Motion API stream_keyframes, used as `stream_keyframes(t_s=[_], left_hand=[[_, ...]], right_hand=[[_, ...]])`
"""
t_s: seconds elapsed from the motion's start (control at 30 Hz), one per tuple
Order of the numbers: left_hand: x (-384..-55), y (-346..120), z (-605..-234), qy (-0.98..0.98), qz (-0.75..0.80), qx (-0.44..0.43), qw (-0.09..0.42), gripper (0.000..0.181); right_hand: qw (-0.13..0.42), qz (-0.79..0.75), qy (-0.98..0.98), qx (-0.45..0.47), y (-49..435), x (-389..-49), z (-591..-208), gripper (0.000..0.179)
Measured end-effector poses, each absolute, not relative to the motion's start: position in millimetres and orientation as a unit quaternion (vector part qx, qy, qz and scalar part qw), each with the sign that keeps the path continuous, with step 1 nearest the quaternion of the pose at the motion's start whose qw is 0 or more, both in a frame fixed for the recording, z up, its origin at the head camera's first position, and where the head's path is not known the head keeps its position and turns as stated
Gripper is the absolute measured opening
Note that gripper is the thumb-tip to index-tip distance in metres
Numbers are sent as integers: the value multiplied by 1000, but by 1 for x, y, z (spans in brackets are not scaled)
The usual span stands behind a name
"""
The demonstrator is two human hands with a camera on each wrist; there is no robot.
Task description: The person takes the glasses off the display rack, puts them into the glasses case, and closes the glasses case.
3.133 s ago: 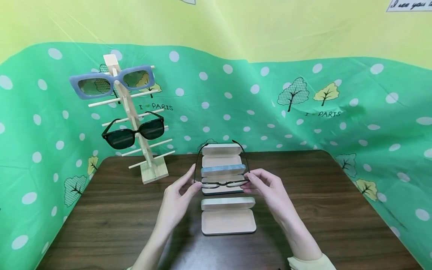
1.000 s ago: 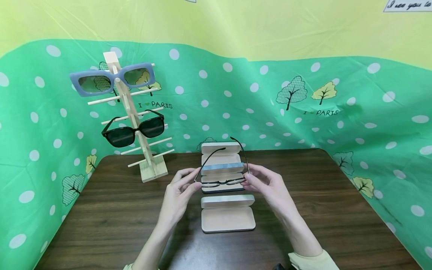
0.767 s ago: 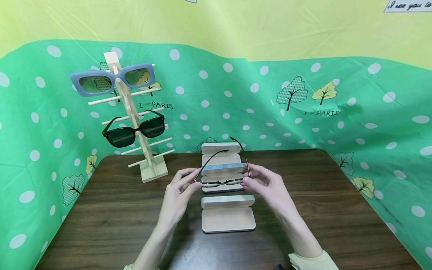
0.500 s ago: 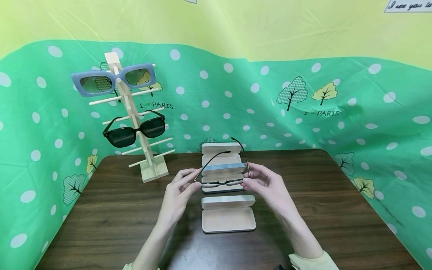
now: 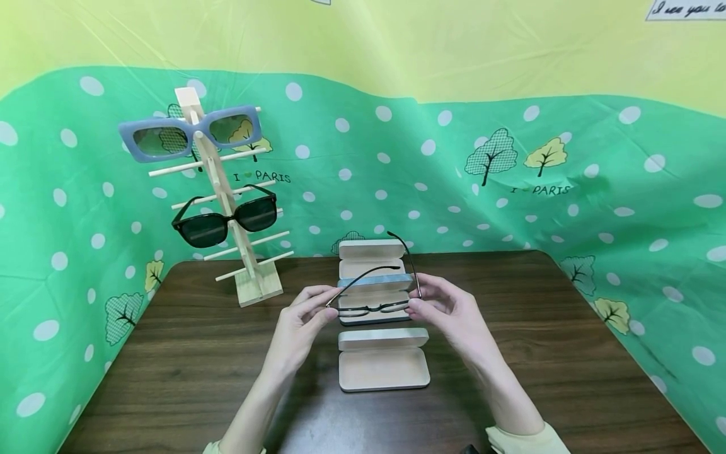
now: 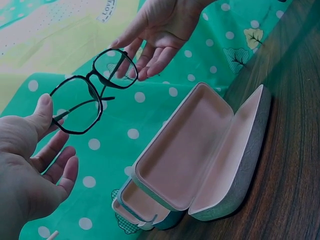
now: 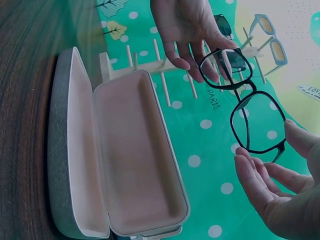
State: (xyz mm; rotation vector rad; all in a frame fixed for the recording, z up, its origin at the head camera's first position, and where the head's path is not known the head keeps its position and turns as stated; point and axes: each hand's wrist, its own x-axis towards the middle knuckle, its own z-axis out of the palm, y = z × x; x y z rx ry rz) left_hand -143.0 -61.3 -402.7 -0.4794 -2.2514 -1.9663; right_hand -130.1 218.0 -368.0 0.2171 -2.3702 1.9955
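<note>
Forearms slant in toward each other from the near side; left hand pinches the left end of the glasses between thumb and fingers, spare fingers loosely bent; right hand pinches the right end, thumb toward the person; glasses are up in the air between the hands, overlapping the middle case in the head view, clear of the open near case in the wrist views; long axis runs left-right, about level, lens front toward the person; right earpiece points away, tip curving left; left earpiece is angled inward, pointing right and away.
</note>
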Motion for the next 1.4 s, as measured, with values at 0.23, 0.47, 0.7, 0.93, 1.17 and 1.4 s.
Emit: stream_keyframes(t_s=[0.23,0.47,0.7,0.93,1.17,1.4], left_hand=[[-142,-61,-402,-748,-639,-171,58,32],[-142,-62,-401,-751,-631,-181,62,28],[-141,-62,-401,-752,-627,-192,65,26],[-141,-61,-400,-754,-623,-200,66,24],[-140,-61,-400,-750,-626,-205,67,24],[-140,-61,-400,-749,-626,-205,68,23]], right_hand=[[23,645,-761,71,218,-131,-368,53],[26,634,-770,72,219,-129,-368,54],[18,626,-776,73,220,-128,-368,56],[27,622,-778,78,221,-129,-368,55],[31,614,-784,80,221,-129,-368,54],[32,609,-788,82,222,-129,-368,54]])
